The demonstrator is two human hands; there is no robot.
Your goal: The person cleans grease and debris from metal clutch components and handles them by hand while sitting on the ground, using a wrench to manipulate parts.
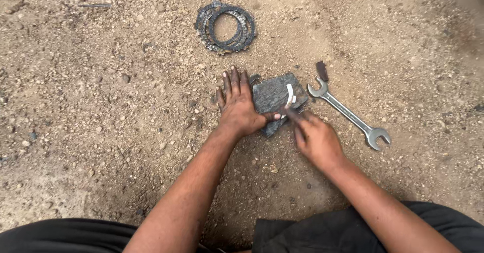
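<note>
A person crouches over bare, gravelly ground (101, 147), dark trousers (312, 233) at the bottom of the frame and both forearms reaching forward. The left hand (239, 107) lies flat with fingers spread, pressing on the left edge of a dark grey slab of stone (272, 98) that sits on the dirt just ahead of the knees; it pins the slab rather than gripping it. The right hand (315, 137) is pinched closed, fingertips meeting at the lower end of a small pale curved strip (289, 96), which rests on the slab's top face. The strip is thin, whitish and bent in a shallow arc, most likely a light, stiff metal piece that could slip or spring from the fingers, so a hold at its end with steady downward pressure looks the safest. The slab appears heavy, rough and rigid, with chipped edges, and seems best steadied from its side as it is now. Just right of the slab lies a double-ended open spanner (348, 114), bright steel, angled away toward the lower right, with a small dark block (321, 70) touching or just beside its upper jaw. Farther off, well apart from the hands, a stack of dark toothed rings (225, 26) lies on the dirt.
</note>
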